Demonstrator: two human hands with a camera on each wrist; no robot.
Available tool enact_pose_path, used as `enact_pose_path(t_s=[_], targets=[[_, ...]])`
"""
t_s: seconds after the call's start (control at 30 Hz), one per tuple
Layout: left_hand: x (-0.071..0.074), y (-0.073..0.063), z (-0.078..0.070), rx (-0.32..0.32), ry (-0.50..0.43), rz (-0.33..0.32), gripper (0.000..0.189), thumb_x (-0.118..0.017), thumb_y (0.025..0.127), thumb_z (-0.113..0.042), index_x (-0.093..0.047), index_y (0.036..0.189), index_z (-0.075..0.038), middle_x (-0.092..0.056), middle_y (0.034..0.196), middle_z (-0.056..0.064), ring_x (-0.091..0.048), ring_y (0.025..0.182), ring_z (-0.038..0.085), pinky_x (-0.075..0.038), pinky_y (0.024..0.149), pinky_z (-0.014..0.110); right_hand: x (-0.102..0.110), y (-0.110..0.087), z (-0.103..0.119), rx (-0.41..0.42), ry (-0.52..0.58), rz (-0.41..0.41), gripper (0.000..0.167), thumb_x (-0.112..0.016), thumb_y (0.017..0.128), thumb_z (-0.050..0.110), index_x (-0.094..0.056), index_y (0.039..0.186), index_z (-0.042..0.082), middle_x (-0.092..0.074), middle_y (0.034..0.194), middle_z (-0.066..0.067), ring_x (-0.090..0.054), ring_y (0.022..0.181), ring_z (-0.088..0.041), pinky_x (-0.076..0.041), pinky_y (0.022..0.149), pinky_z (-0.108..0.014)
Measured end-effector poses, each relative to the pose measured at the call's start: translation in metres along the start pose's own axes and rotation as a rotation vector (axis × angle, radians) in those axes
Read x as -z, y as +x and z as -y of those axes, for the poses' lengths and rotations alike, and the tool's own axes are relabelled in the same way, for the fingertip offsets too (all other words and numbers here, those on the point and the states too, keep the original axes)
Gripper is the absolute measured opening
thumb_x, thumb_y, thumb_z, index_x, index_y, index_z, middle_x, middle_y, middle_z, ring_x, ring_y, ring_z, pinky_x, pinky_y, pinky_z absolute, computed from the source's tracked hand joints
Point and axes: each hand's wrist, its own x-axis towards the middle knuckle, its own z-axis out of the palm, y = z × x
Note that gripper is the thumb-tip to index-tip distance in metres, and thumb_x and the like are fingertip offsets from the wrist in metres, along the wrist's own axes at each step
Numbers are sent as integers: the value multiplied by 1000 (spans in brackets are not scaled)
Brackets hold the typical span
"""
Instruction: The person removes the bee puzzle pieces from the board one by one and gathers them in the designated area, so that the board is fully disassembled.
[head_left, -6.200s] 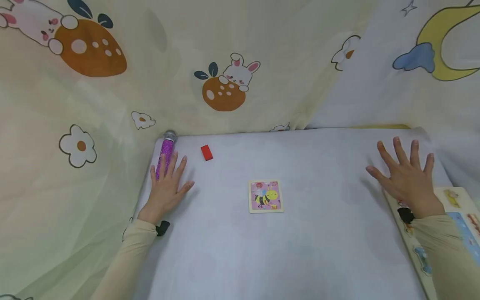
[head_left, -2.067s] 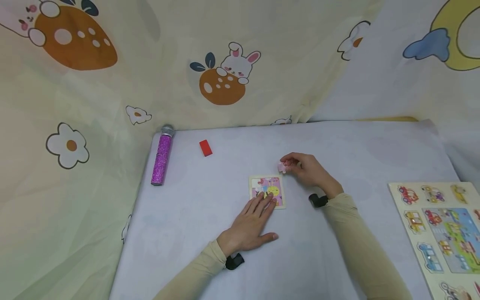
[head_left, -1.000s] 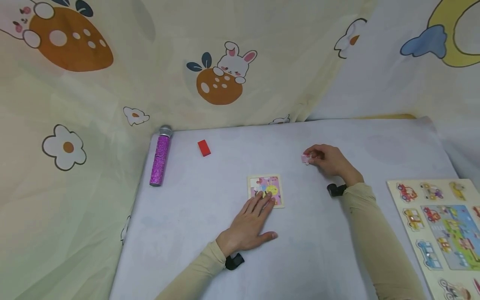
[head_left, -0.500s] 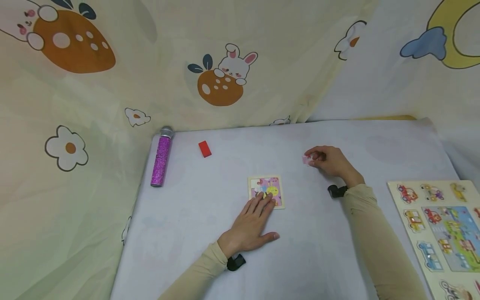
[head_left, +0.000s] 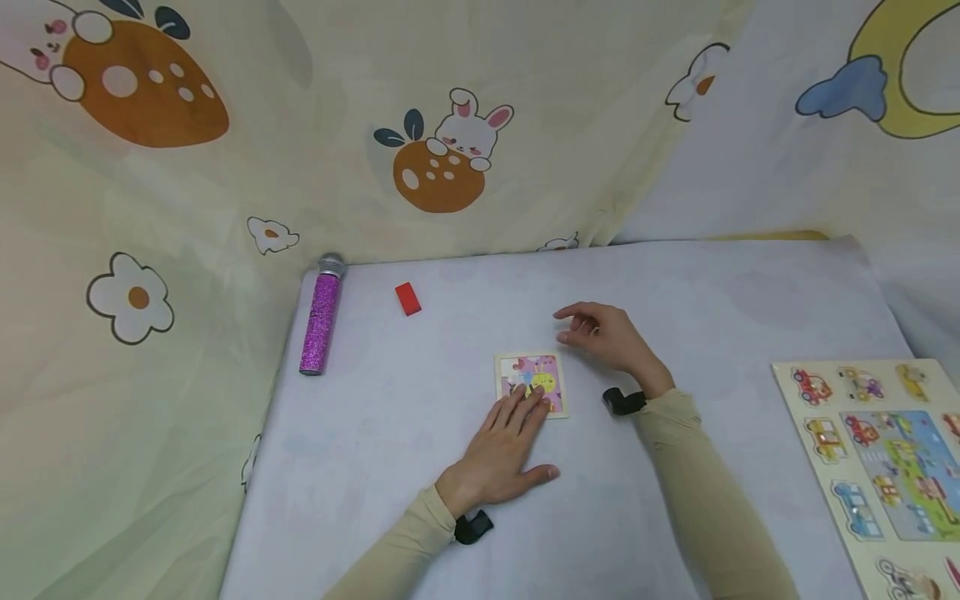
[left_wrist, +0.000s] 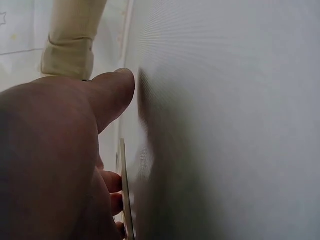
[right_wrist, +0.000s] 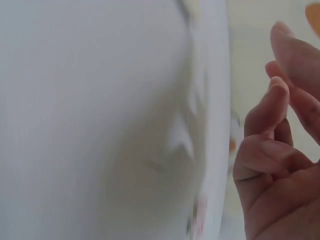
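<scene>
A small square jigsaw puzzle (head_left: 551,383) with a pink bee picture lies mid-table, its upper left corner showing a pale patch. My left hand (head_left: 495,454) rests flat, its straight fingers over the puzzle's lower part. In the left wrist view, several fingertips (left_wrist: 113,181) touch the puzzle's edge (left_wrist: 125,185). Just beyond the puzzle's upper right corner, my right hand (head_left: 615,342) hovers with nothing in it. In the right wrist view, its thumb and index finger stand apart and the other fingers curl loosely. The pink puzzle piece is not visible in the head view.
A purple glitter microphone (head_left: 321,323) lies along the table's left edge, with a red block (head_left: 408,298) right of it. On the right side lies a large wooden vehicle puzzle board (head_left: 817,467). A printed cloth (head_left: 330,150) hangs behind the white table (head_left: 390,508).
My right hand pinched a pink puzzle piece and carried it right, away from the small puzzle. It has since let go and moved back left. My left hand stays on the puzzle.
</scene>
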Motion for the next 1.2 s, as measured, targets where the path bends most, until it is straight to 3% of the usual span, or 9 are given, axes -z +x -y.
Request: enact_pose_path(t_s=[0.17, 0.37, 0.57, 1.2], targets=[[0, 0, 0, 2, 5, 6, 93, -57, 102, -65, -19, 171, -14, -13, 180, 5, -5, 167, 29, -12, 135, 46, -30, 4, 17, 30, 41, 62, 33, -86, 91, 18, -78, 122, 9, -65, 92, -5, -59, 79, -17, -48, 72, -28], [2, -1, -1, -2, 11, 7, 92, -55, 103, -64, -19, 171, -14, -13, 180, 5, -4, 167, 29, -11, 135, 45, -48, 5, 29, 34, 38, 121, 31, -90, 86, 18, -80, 114, 8, -64, 90, -5, -54, 76, -15, -46, 70, -27], [2, -1, -1, -2, 18, 6, 92, -55, 103, -65, -19, 171, -14, -13, 180, 4, -4, 167, 28, -12, 135, 45, -51, 3, 34, -5, -6, 151, 27, -89, 87, 18, -80, 110, 7, -63, 90, -6, -52, 76, -16, -44, 69, -27], [2, -1, 0, 10, 38, 15, 91, -53, 103, -66, -20, 171, -14, -11, 180, 4, -2, 167, 28, -12, 135, 46, -49, -2, 39, 12, -103, 150, 24, -93, 83, 19, -80, 100, 8, -62, 83, -6, -50, 74, -15, -42, 68, -28]])
